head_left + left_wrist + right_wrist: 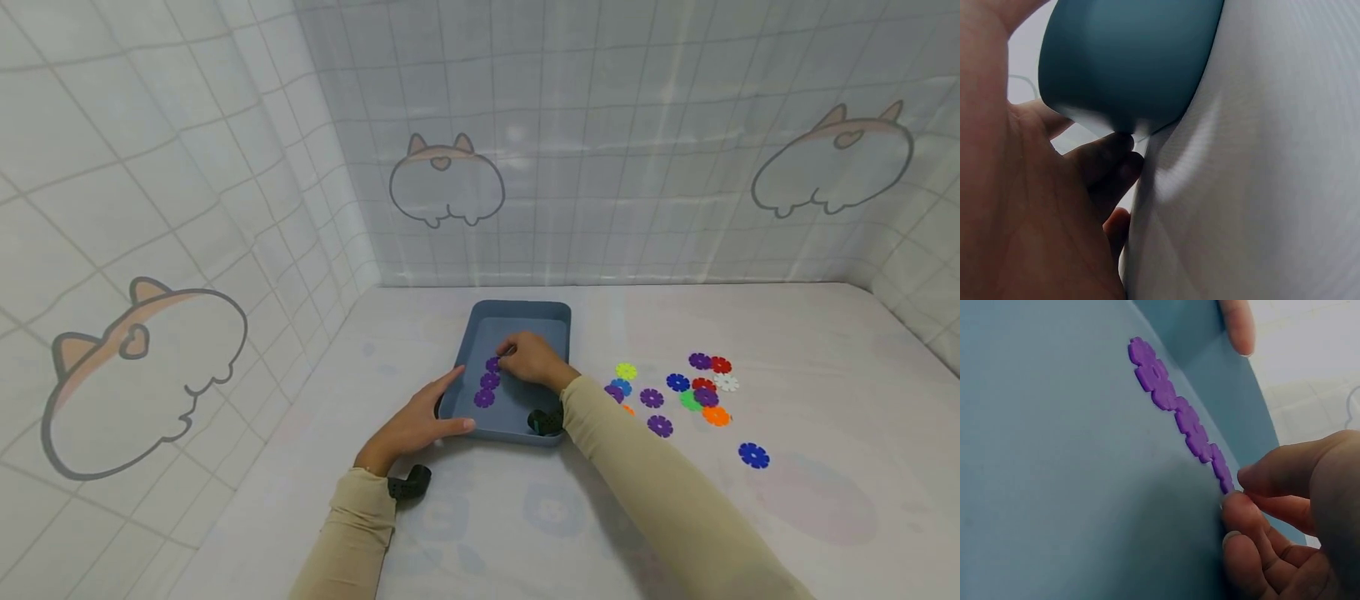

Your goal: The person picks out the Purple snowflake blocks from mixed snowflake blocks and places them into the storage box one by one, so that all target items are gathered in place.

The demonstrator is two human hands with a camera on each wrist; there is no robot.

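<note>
Three purple flower-shaped plastic discs lie in a row along the left side of a blue-grey tray: a near disc, a middle disc and a far disc. My right hand reaches into the tray and pinches the far disc; thumb and fingertips meet at its end in the right wrist view. My left hand holds the tray by its near left corner, thumb over the front rim. Under the tray wall, the left wrist view shows other fingers curled in.
Right of the tray, many-coloured discs are scattered on the white cloth, among them a yellow disc, an orange disc and a dark blue disc. A tiled-pattern curtain stands behind.
</note>
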